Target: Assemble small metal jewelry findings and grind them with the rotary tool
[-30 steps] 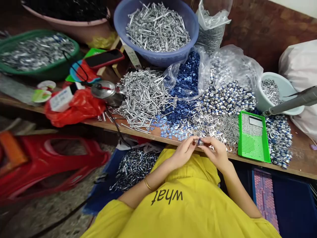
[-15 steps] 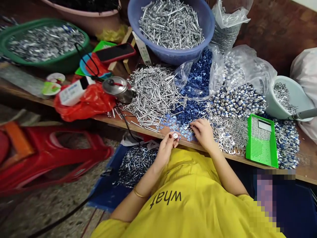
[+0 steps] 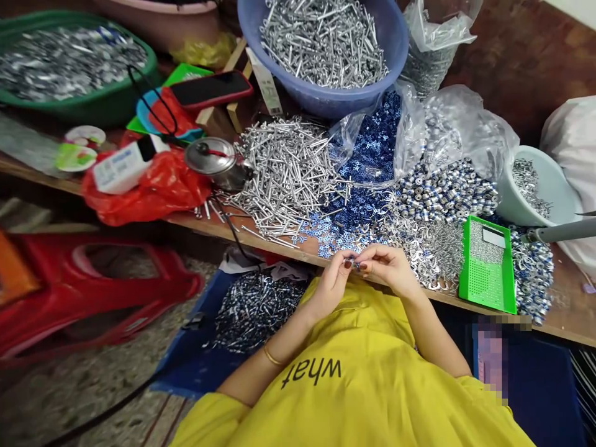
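Note:
Over the table's front edge, my left hand [image 3: 331, 282] and my right hand [image 3: 390, 268] meet fingertip to fingertip. My left fingers pinch a small silver cylinder part [image 3: 350, 259], mostly covered by the fingers. The right fingertips are pressed together against it, with a spot of blue between them that looks like one of the small blue three-armed pieces. Just beyond the hands lie loose blue three-armed pieces [image 3: 336, 231]. Silver eye-ended rods [image 3: 284, 177] are heaped to the left, and flat silver C-shaped clips [image 3: 426, 248] lie to the right.
A purple basin [image 3: 321, 96] of rods stands at the back. Striped metal cylinders [image 3: 449, 189] spill from a plastic bag. A green tray [image 3: 488, 288] and a pale scoop-like tub [image 3: 565, 186] are on the right. A steel pot [image 3: 216, 158] and red bag [image 3: 172, 192] stand left; a blue bin [image 3: 186, 354] sits below.
My right hand has left the blue pieces and come back to my left hand. The left hand has shifted slightly right, and the fingertips now meet around the cylinder part.

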### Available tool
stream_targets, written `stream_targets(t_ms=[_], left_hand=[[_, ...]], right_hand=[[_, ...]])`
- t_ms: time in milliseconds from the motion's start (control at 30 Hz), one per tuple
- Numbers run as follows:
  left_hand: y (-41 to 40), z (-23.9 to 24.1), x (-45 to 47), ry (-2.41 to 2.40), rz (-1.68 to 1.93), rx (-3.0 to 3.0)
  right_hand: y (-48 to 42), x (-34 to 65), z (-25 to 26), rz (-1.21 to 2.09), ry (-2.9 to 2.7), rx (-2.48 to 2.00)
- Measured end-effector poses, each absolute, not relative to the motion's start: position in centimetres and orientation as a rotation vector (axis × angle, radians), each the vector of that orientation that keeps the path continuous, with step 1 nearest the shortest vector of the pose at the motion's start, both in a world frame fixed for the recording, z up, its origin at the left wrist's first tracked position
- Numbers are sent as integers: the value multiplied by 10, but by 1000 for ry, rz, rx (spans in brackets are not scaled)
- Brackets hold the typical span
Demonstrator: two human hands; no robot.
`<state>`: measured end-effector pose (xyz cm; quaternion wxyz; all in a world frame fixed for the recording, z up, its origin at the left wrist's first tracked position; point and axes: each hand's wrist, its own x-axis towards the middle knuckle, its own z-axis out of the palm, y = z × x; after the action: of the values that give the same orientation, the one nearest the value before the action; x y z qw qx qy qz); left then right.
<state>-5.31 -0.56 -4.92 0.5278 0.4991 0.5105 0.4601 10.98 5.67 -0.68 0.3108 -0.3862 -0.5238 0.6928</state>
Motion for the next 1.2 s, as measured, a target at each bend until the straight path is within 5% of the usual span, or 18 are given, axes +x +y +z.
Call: stream_targets(t_ms=[633, 933, 1067, 1200], left_hand=[[0, -41, -29, 1148, 891, 1612], [5, -30, 3, 1209, 883, 1417], [5, -28, 9, 1129, 802, 1285], [12, -35, 8, 1115, 811, 1245]], right_hand=[[17, 148, -27, 1778, -966, -1019], [7, 165, -31, 1065, -1502, -1128], [18, 191, -30, 1083, -1746, -991], [38, 217, -33, 821, -1878, -1415]])
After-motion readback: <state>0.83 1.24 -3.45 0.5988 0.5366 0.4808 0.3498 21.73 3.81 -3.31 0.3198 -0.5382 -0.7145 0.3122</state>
